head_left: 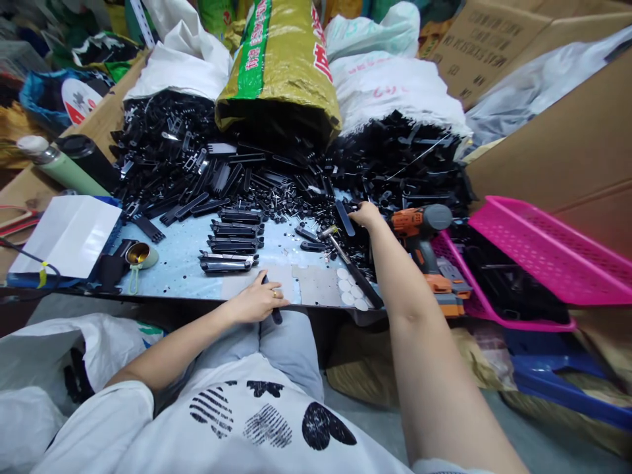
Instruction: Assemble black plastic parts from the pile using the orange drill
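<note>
My left hand (pixel 257 301) is closed around a narrow black plastic piece (pixel 277 316) at the table's front edge, its lower end poking out below the fingers. My right hand (pixel 366 214) reaches to the heap on the right, fingertips pinched at the edge of a flat black plastic strip (pixel 344 218) with a rounded end. Between the hands lies a hammer (pixel 353 268), its head toward the heap. Two short black pieces (pixel 313 246) rest left of the hammer head. Several assembled black pieces (pixel 234 230) are stacked in a column ahead of my left hand.
Black parts spill from a yellow-green sack (pixel 279 59) and white sacks (pixel 395 85) behind. Small pins (pixel 286 201) lie before them. Right stand an orange cordless drill (pixel 424 243) and a pink basket (pixel 548 257). Left are a metal cup (pixel 141 255), white sheet (pixel 74 234) and green bottle (pixel 69 168).
</note>
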`<action>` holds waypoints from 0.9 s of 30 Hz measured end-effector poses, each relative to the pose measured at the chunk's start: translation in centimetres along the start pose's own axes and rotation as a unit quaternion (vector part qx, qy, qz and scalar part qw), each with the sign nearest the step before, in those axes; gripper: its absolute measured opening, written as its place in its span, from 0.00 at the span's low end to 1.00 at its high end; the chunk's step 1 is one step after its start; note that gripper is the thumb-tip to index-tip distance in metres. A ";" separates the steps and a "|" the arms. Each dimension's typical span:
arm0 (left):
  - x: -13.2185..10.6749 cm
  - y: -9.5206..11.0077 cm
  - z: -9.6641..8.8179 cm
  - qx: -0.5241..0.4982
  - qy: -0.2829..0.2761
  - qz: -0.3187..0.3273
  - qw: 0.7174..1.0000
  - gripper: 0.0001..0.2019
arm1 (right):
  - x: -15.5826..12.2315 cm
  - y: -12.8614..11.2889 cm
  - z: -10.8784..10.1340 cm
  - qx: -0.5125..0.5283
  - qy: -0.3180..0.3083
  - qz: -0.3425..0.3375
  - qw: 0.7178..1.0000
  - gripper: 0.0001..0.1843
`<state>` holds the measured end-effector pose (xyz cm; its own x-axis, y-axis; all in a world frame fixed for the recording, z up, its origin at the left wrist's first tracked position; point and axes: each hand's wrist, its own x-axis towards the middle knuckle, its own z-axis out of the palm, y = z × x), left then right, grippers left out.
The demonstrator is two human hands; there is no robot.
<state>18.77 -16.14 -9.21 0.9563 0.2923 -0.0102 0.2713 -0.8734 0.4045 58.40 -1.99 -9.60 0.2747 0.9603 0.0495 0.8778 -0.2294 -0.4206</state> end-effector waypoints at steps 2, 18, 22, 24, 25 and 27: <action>-0.1 -0.5 -0.1 0.000 -0.001 0.009 1.000 0.24 | -1.5 -1.2 -0.6 -0.026 0.027 0.032 0.999 0.13; 0.4 -1.5 0.8 0.120 0.049 -0.198 0.972 0.16 | -21.0 -9.2 5.3 -0.100 -0.066 -0.113 0.986 0.22; 1.2 -1.8 1.3 0.090 0.045 -0.184 0.978 0.13 | -20.7 -10.6 4.5 -0.123 -0.147 -0.064 0.979 0.18; 1.2 -2.1 1.3 0.068 0.046 -0.164 0.983 0.13 | -21.4 -10.0 3.2 -0.093 -0.172 -0.142 0.970 0.18; 1.2 -2.2 1.2 0.058 0.046 -0.155 0.985 0.13 | -21.8 -9.5 2.5 -0.080 -0.190 -0.196 0.959 0.18; 1.3 -2.3 0.9 0.040 0.039 -0.139 0.989 0.13 | -22.8 -8.7 1.8 -0.082 -0.231 -0.286 0.926 0.19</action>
<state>19.53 -14.11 -10.96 0.8334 0.5514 -0.0386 0.5326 -0.7825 0.3226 43.81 -21.64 -8.67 -0.4184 0.8887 -0.1874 0.8860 0.3540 -0.2993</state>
